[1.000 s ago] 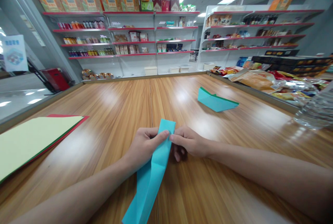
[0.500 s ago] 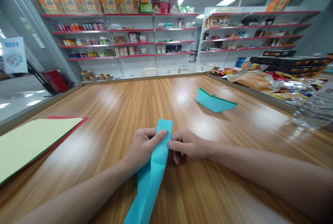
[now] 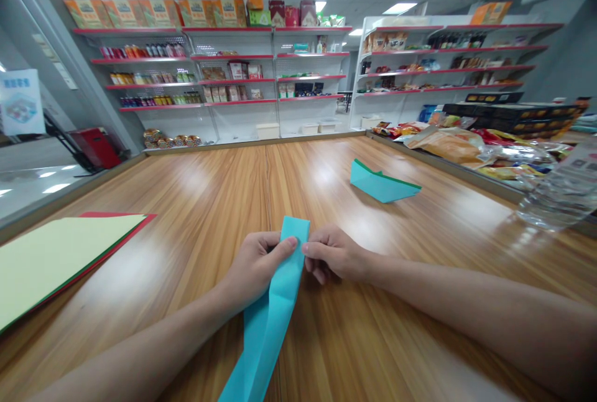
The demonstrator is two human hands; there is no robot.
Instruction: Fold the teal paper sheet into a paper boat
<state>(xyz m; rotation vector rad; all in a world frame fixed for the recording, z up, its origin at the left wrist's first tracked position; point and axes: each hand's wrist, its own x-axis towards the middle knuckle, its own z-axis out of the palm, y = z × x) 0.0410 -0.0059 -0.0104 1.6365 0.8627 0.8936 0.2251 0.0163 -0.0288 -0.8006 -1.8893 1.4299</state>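
A long folded strip of light-blue paper [image 3: 281, 293] slants up from the bottom edge of the view, over the middle of the table. My left hand [image 3: 259, 265] grips it from the left near its far end, thumb on top and the other fingers hidden behind. On the opposite side, my right hand [image 3: 336, 254] pinches the paper's right edge between thumb and curled fingers. Beyond my right hand lies a folded paper boat [image 3: 383, 183], blue with a green rim.
Sheets of pale-yellow paper [image 3: 65, 259], with green and red ones beneath, lie at the left. A clear plastic bottle [image 3: 557, 193] is at the right edge, near packaged snacks [image 3: 457, 144]. The wooden table [image 3: 209, 184] has a raised rim; stocked shelves [image 3: 233, 78] stand behind.
My right hand has slid slightly up along the paper's right edge. My left hand keeps its grip. The whole view has shifted a little.
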